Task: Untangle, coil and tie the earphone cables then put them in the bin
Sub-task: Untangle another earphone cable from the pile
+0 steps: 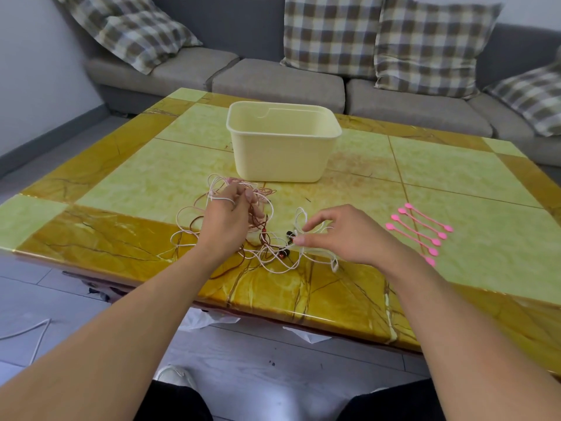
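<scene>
Right now the tangle of white, pink and brown earphone cables (243, 238) sprawls left-to-right on the near worktop (455, 177), the left hand (227, 220) clutching its far-left loops, the right hand (340, 235) pinching a white strand rightward.

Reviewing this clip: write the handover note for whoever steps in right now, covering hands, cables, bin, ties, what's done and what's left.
Left hand: fingers curled into the tangled earphone cables, a white loop around its fingers.
Right hand: pinching a white strand at the tangle's right side.
Tangle lies on the table near its front edge, white and brown cables still mixed.
Bin stands behind the tangle; no cables visible inside.
Pink ties lie in a row to the right, untouched.
Done: nothing finished.
Left: separate, coil, tie, bin each cable.
</scene>
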The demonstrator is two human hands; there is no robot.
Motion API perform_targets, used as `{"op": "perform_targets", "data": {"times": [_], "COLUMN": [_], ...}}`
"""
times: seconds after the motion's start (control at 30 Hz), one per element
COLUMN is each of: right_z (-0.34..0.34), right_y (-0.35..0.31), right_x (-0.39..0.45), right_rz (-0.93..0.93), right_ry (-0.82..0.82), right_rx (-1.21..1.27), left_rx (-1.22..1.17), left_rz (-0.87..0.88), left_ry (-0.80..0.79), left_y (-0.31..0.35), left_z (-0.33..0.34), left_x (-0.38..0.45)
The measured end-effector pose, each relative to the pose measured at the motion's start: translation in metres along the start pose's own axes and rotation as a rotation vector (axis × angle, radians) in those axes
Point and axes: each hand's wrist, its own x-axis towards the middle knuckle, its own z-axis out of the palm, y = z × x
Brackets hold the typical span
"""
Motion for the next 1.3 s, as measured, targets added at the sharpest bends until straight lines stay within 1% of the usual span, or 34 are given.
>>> {"op": "perform_targets", "data": {"times": [0.2,0.3,0.37,0.43,0.53,0.63,0.73,0.8,0.9,1.0,1.07,1.13,1.2,1.27,1.3], "right_z": [0.025,0.026,0.024,0.027,0.042,0.052,0.051,0.05,0.045,0.044,0.046,0.047,0.046,0.044,0.042], "right_y": [-0.01,-0.012,-0.013,-0.017,-0.021,-0.023,-0.022,-0.019,-0.015,-0.016,-0.017,-0.017,-0.016,-0.015,-0.015], "right_x": [0.005,0.007,0.008,0.007,0.007,0.01,0.013,0.015,0.016,0.017,0.017,0.017,0.017,0.017,0.018], "right_rz": [-0.078,-0.119,-0.141,-0.162,-0.178,-0.171,-0.15,-0.129,-0.115,-0.112,-0.11,-0.1,-0.088,-0.087,-0.097], "right_ry": [-0.03,-0.008,0.033,0.036,0.021,0.023,0.037,0.003,-0.051,0.011,0.032,-0.002,-0.041,-0.043,-0.028], "right_rx": [-0.2,-0.16,-0.107,-0.082,-0.217,-0.321,-0.323,-0.277,-0.163,-0.132,-0.178,-0.239,-0.255,-0.203,-0.14], "left_rx": [-0.079,-0.139,-0.183,-0.232,-0.351,-0.462,-0.58,-0.625,-0.547,-0.298,-0.161,-0.127,-0.143,-0.144,-0.126], "left_rz": [-0.033,-0.041,-0.059,-0.088,-0.139,-0.196,-0.236,-0.261,-0.248,-0.192,-0.15,-0.129,-0.118,-0.115,-0.122], "left_ry": [0.004,-0.003,-0.023,-0.054,-0.091,-0.081,-0.067,-0.059,-0.044,-0.088,-0.105,-0.09,-0.051,0.013,0.05], "left_y": [-0.001,-0.001,-0.001,-0.001,-0.001,0.0,0.002,0.002,0.001,-0.001,-0.004,-0.005,-0.005,-0.005,-0.005], "left_z": [-0.001,-0.002,-0.003,-0.004,-0.005,-0.007,-0.011,-0.016,-0.027,-0.039,-0.044,-0.048,-0.053,-0.057,-0.059], "left_x": [0.001,0.001,0.003,0.004,0.005,0.006,0.008,0.009,0.015,0.018,0.017,0.015,0.013,0.012,0.012]}}
